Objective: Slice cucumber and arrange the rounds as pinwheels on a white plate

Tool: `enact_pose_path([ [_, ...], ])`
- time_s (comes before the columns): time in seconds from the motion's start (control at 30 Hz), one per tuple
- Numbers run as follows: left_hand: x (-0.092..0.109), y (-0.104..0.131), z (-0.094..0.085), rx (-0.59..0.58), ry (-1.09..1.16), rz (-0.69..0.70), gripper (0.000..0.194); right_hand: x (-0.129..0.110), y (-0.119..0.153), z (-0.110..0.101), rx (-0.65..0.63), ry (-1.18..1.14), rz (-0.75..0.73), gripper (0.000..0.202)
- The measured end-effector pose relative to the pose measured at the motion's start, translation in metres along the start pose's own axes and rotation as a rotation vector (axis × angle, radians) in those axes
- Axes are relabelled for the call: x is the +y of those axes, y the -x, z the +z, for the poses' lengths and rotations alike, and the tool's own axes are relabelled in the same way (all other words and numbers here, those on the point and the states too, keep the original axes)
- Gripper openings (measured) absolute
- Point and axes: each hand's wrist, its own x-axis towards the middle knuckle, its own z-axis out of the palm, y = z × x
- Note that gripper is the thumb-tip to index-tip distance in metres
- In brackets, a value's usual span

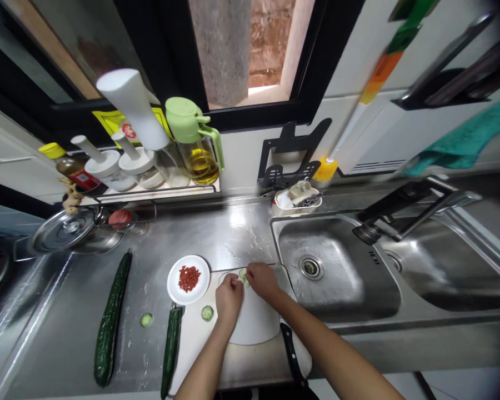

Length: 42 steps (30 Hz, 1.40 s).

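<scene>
Over the far edge of a white plate (256, 319), my two hands work close together. My right hand (263, 279) is closed, its fingertips on thin pale-green cucumber slices (244, 274). Just to the left, my left hand (229, 298) is pinched; what sits between its fingertips is too small to make out. Under the plate lies a cutting board (191, 340). A round cucumber piece (207, 313) rests on the board beside my left hand. A cut cucumber (171, 350) lies along the board's left edge. The knife (292, 353) has its black handle beside my right forearm.
A white dish of red berries (189, 279) stands at the board's upper left. A whole cucumber (111, 325) and a cucumber end (146, 319) lie on the steel counter. The sink (337, 272) is at right. Bottles and an oil jug (198, 150) line the rack.
</scene>
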Motion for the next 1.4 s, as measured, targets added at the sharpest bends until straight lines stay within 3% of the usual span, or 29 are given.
enact_pose_path([
  [0.53, -0.003, 0.000, 0.005, 0.002, -0.039, 0.081, 0.022, 0.003, 0.002, 0.006, 0.048, 0.094, -0.060, 0.011],
  [0.7, -0.004, 0.001, 0.005, 0.079, -0.068, 0.173, 0.020, 0.010, 0.001, 0.013, 0.090, 0.125, -0.124, 0.011],
  [0.83, -0.004, 0.001, 0.003, 0.052, -0.093, 0.227, 0.015, 0.014, 0.000, 0.017, 0.124, 0.162, -0.191, 0.012],
  [1.13, -0.002, 0.001, 0.001, 0.032, -0.130, 0.211, 0.019, 0.030, 0.001, 0.015, 0.180, 0.226, -0.400, 0.011],
  [1.4, -0.001, 0.001, -0.001, 0.029, -0.112, 0.220, 0.021, 0.047, 0.003, 0.009, 0.271, 0.158, -0.435, 0.015],
])
